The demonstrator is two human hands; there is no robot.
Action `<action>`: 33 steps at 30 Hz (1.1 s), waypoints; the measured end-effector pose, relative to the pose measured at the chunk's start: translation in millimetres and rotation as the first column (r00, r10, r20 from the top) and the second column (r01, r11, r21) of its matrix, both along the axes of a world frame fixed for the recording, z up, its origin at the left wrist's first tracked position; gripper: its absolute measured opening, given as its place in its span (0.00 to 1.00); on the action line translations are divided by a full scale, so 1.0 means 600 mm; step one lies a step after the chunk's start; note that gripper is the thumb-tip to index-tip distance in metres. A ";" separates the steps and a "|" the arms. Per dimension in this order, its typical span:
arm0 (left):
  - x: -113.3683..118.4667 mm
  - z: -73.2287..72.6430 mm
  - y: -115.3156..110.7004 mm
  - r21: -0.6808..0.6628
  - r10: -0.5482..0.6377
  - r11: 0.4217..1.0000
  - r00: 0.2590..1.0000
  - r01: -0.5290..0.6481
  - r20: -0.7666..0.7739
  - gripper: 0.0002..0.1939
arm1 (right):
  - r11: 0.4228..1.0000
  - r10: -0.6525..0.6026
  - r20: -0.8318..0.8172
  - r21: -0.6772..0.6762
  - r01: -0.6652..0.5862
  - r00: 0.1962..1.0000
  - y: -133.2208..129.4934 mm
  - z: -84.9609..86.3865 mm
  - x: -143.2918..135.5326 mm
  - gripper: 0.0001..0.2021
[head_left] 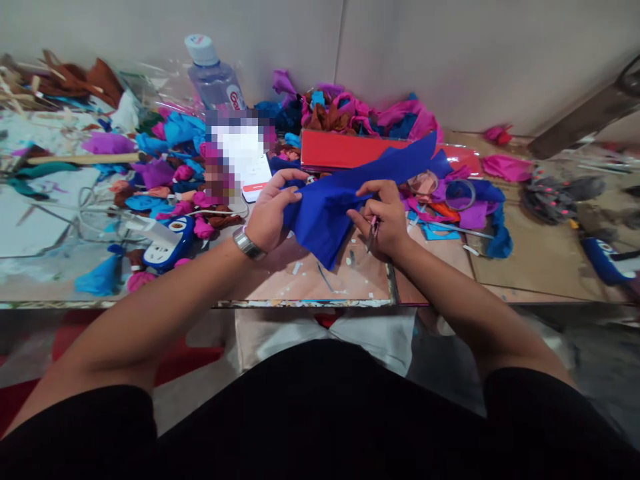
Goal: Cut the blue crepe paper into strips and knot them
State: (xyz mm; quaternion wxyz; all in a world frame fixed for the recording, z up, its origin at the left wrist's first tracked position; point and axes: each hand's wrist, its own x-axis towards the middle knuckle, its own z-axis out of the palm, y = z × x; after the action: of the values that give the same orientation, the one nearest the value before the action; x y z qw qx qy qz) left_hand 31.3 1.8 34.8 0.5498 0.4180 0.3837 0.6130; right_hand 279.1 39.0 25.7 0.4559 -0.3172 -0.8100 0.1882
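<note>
A dark blue cloth (325, 217) is stretched between both hands above the table. Its left end is gripped by my left hand (274, 210), thumb on top; a metal bracelet circles that wrist. My right hand (384, 220) pinches the cloth's near side between thumb and fingers. Small scissors (373, 233) rest in the same hand, their handle partly hidden by the fingers. One wide strip of the cloth reaches up to the right, over a flat red package (350, 150), and a pointed part hangs down toward the table.
Behind my left hand are a lit phone (253, 177) and a bottle (215, 77). Coloured cloth bundles (160, 173) and a blue-white power strip (170, 243) lie left. Tape rolls (460, 194) and cloth scraps lie right. The table's front edge (310, 303) runs below my forearms.
</note>
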 end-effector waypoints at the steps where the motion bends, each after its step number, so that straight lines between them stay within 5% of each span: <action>1: -0.001 -0.002 0.003 0.014 0.075 0.997 0.997 -0.074 -0.028 0.12 | 0.999 -0.016 -0.003 -0.033 0.016 1.000 0.002 -0.003 0.002 0.20; 5: -0.005 -0.006 0.009 0.013 0.208 0.978 0.972 -0.208 -0.104 0.11 | 0.981 -0.060 0.160 -0.174 0.088 0.985 0.015 -0.017 0.007 0.22; 9: -0.004 -0.007 0.006 -0.033 0.144 0.989 0.989 -0.146 -0.045 0.09 | 0.930 -0.066 0.315 -0.325 0.173 0.947 0.016 -0.024 0.000 0.22; 12: -0.003 -0.005 0.001 -0.059 0.047 0.997 0.999 -0.045 0.022 0.08 | 0.857 -0.032 0.230 -0.495 0.145 0.973 0.007 -0.026 -0.012 0.20; 17: 0.001 0.005 -0.006 -0.089 0.003 0.996 0.996 0.006 0.091 0.07 | 0.627 -0.089 -0.083 -0.779 -0.009 0.993 -0.002 -0.034 -0.029 0.21; 27: -0.002 0.018 -0.006 -0.065 0.069 0.996 0.993 -0.063 0.093 0.07 | 0.619 -0.205 -0.146 -0.785 0.013 0.968 0.011 -0.026 -0.025 0.19; 33: -0.005 0.013 -0.003 -0.060 0.086 0.995 0.994 -0.083 0.065 0.07 | 0.592 -0.108 -0.089 -0.806 -0.008 0.990 0.005 -0.028 -0.026 0.18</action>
State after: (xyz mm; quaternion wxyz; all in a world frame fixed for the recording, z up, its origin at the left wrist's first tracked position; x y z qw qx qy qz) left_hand 28.0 0.1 42.4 0.5477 0.3645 0.3998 0.6382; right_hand 263.5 42.2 9.1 0.3202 -0.4984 -0.5978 0.5400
